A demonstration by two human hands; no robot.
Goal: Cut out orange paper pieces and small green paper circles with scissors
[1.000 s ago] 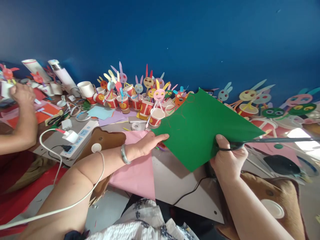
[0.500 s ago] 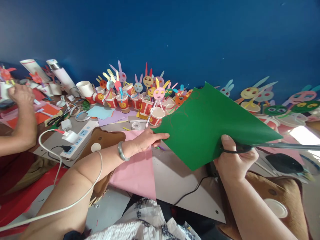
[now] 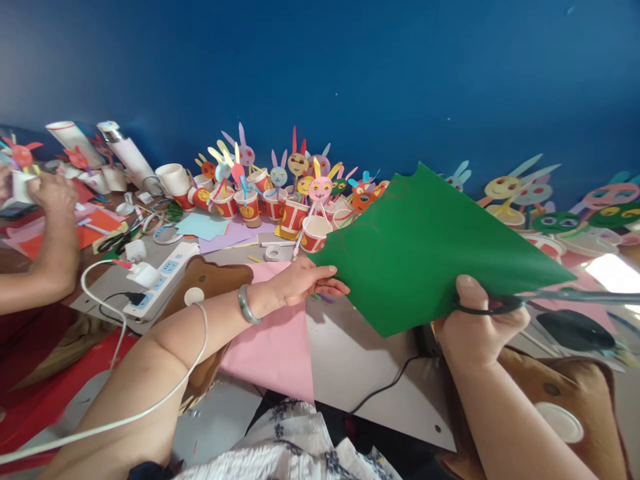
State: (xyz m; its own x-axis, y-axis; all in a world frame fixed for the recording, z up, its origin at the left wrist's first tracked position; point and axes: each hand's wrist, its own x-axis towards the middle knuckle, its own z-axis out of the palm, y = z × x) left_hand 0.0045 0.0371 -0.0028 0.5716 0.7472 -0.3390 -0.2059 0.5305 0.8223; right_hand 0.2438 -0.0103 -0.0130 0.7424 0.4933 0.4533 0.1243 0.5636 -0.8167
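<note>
A large sheet of green paper (image 3: 420, 253) is held up above the table, with faint outlined circles and a notched upper left edge. My left hand (image 3: 310, 280) pinches its left corner between thumb and fingers. At the lower right edge, my right hand (image 3: 480, 320) grips the sheet with the thumb on top. Dark-handled scissors (image 3: 560, 295) are looped on that same hand, their blades pointing right, away from the sheet's middle. Below my left hand lies pink paper (image 3: 273, 333) on the table.
Paper cups (image 3: 316, 232) with paper animal faces line the blue wall. A power strip (image 3: 163, 277) with plugged chargers lies left, its white cable (image 3: 150, 410) crossing my left arm. A co-worker's hand (image 3: 55, 193) holds a cup craft at far left. Brown cushions (image 3: 590, 393) flank me.
The green sheet has shifted slightly right along with my right hand and the scissors. My left hand's lower fingers have spread out more beneath the corner.
</note>
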